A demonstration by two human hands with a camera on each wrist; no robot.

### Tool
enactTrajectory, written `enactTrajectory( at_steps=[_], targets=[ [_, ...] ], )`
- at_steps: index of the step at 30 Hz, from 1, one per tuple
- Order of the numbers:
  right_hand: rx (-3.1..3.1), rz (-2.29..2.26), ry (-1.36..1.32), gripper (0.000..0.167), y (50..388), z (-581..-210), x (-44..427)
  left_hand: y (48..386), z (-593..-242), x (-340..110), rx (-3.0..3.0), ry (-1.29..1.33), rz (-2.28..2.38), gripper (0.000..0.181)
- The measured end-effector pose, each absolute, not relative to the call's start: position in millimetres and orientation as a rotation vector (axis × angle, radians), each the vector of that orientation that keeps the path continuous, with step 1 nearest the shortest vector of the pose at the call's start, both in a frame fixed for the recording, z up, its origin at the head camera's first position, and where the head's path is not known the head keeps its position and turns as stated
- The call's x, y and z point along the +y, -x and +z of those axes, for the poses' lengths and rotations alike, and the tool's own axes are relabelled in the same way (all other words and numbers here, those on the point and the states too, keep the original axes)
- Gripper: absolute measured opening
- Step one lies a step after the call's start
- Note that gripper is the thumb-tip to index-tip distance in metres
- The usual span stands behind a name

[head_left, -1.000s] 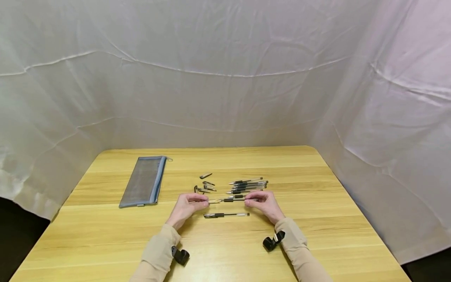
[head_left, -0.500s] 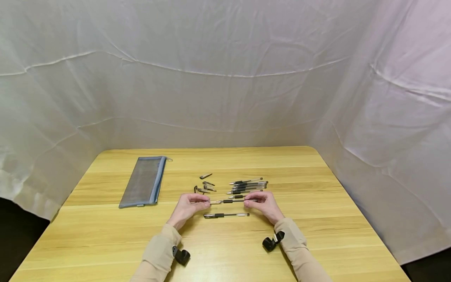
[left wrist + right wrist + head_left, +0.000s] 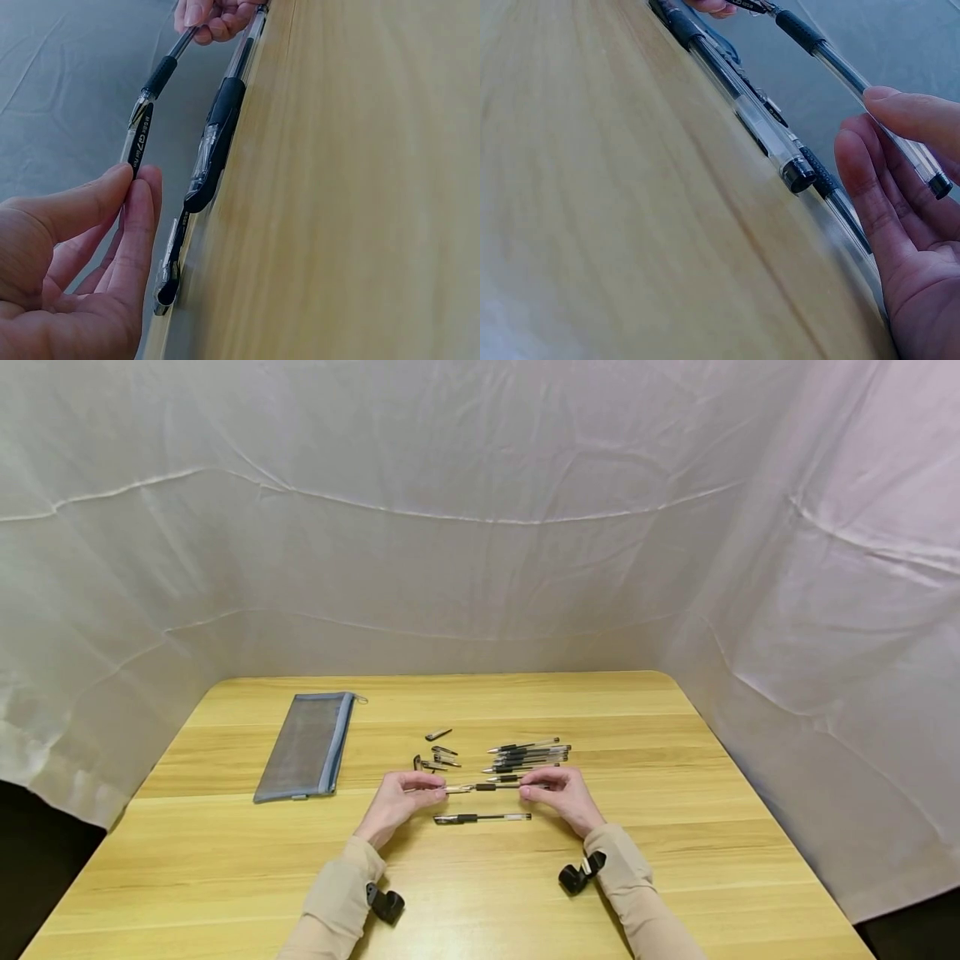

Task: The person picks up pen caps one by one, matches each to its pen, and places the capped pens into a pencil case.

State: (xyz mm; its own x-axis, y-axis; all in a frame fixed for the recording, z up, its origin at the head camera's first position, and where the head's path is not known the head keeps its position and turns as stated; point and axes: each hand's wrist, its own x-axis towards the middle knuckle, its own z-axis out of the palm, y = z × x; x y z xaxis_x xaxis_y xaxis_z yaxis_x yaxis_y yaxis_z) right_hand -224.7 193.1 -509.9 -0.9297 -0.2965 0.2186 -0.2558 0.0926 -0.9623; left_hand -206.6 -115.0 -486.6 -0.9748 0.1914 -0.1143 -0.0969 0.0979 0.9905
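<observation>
Pens (image 3: 519, 758) on a wood-grain table (image 3: 645, 760), creased pale fabric (image 3: 465, 568) behind

A: Walls?
B: Pale grey cloth (image 3: 480, 568), behind and on both sides. Slight sheen. Long creases run across the back, roughly level.
A: Furniture?
B: One table (image 3: 480, 902), light yellow wood, grain running left to right. Far corners rounded. Back cloth hangs at its far edge.
A: Floor?
B: Can't tell. Dark patch (image 3: 45, 843) below the cloth at left, another at right.
A: Light?
B: Soft. Pale glare on the tabletop's near middle; pinkish tint on cloth, upper right.
</observation>
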Motion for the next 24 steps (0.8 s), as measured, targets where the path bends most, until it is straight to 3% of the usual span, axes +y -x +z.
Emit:
enactTrajectory(
  at_steps=[24],
  targets=[
    [2.321,-1.952,0.624,0.023,225.5,-510.0,190.1,204.6,-483.4,-111.3,2.16,-0.151,1.956,0.035]
  ],
)
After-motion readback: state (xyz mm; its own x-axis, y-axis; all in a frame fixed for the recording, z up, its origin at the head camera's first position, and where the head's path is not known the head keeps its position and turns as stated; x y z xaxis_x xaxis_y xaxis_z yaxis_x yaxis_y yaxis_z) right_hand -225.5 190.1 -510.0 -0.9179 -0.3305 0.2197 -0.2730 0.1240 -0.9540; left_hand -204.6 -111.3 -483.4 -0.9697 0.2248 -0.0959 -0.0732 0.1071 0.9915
